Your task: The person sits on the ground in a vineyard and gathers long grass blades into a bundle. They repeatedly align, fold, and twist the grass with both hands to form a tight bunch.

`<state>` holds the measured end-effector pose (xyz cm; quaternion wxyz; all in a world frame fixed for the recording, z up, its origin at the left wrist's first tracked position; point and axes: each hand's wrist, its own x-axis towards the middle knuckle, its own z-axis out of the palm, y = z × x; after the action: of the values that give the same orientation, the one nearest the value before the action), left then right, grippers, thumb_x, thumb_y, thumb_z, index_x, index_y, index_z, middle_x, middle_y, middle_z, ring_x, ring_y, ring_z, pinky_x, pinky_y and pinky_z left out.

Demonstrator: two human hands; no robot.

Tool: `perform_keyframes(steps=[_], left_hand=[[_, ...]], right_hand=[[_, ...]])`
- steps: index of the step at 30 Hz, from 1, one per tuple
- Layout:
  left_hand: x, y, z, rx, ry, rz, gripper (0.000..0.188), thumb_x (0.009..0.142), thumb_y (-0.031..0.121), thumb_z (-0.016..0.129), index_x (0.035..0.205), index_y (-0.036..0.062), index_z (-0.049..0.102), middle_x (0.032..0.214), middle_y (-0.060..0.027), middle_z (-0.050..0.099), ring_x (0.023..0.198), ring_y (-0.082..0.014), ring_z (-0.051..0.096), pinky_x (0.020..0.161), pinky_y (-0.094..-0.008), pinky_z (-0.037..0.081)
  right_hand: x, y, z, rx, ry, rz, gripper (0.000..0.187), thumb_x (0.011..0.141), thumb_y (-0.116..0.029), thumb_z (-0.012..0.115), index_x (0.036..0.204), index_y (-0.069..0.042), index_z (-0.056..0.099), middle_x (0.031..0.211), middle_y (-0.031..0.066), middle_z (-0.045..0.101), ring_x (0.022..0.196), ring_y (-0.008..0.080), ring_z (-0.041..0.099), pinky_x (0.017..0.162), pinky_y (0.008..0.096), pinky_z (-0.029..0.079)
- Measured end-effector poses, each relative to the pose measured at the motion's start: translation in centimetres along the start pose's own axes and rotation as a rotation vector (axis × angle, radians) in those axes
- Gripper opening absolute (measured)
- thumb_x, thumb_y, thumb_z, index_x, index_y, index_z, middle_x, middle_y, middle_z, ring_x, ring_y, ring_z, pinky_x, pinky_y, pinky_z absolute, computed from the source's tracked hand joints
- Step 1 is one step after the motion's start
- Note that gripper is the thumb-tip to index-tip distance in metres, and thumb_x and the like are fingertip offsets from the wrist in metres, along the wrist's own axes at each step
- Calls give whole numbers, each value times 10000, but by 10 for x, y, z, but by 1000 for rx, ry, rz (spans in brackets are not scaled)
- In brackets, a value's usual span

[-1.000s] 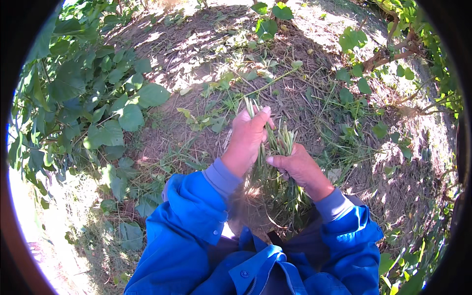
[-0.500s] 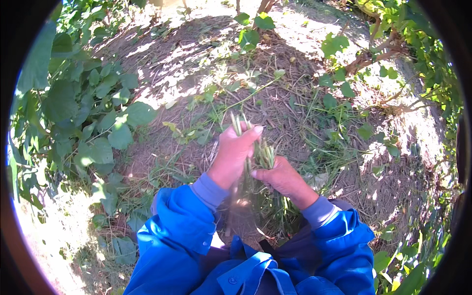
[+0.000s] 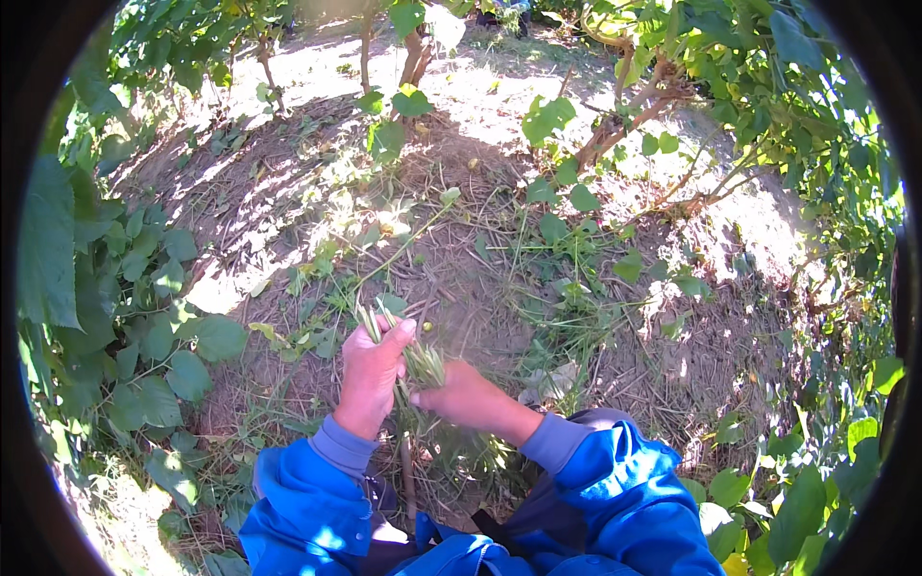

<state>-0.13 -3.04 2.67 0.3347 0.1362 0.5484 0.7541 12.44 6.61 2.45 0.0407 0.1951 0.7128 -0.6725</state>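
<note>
My left hand [image 3: 371, 376] is closed round a few cut green stems, their pale ends sticking up past the thumb. Right beside it, my right hand [image 3: 471, 397], slightly blurred, grips a thicker bunch of green stems [image 3: 424, 363] whose ends point up and left. The two hands nearly touch in front of my body. Leafy lower parts of the bunch hang under my right hand, partly in shadow. Below my left hand a thin brown stick [image 3: 408, 475] reaches down toward my lap; whether it is held cannot be made out.
Broad-leaved plants [image 3: 144, 370] crowd the left side. Vines with a woody trunk [image 3: 624, 130] stand at the upper right. Dry twigs and grass [image 3: 567, 322] cover the sloping soil [image 3: 461, 259] ahead. Dark-clothed legs [image 3: 567, 480] frame the ground between them.
The view has shifted, showing more trunks at the top; the hands appear lower and further left. My right hand has turned, its bunch now leaning left toward the left hand. Both still grip stems.
</note>
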Motion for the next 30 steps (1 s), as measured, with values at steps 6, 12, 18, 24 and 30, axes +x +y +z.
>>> perform_keyframes(steps=[6,12,18,24,30], left_hand=[[-3,-3,5,8,15,-9,179,927,225,688,915,86,576,742,20,589,529,-32,470,460,-192,358],[-3,-10,2,30,10,7,214,949,276,661,908,88,567,760,17,593,551,-36,489,484,-200,379],[-1,-16,2,-2,19,30,202,981,255,620,910,74,565,780,4,592,645,-57,540,569,-223,446],[1,-22,-1,-9,7,35,222,996,272,588,901,78,539,801,-25,610,656,-81,576,585,-241,487],[1,-20,2,-71,1,20,221,994,277,587,927,74,533,810,-43,618,674,-104,591,633,-268,516]], right_hand=[[-1,-1,-1,-14,5,50,270,846,-166,689,1069,-24,637,819,36,629,747,126,571,694,319,476],[3,6,0,-50,5,-2,305,848,-161,686,1115,-21,640,873,63,660,809,141,597,760,321,486],[-2,-5,3,0,42,-13,245,845,-164,687,1027,-6,647,842,54,651,795,139,597,742,318,485],[3,2,2,-18,12,40,243,840,-174,691,1009,-5,650,832,54,646,790,139,598,731,319,488],[5,8,0,-37,-16,51,297,830,-185,689,1074,-19,653,869,54,651,824,143,598,772,330,488]])
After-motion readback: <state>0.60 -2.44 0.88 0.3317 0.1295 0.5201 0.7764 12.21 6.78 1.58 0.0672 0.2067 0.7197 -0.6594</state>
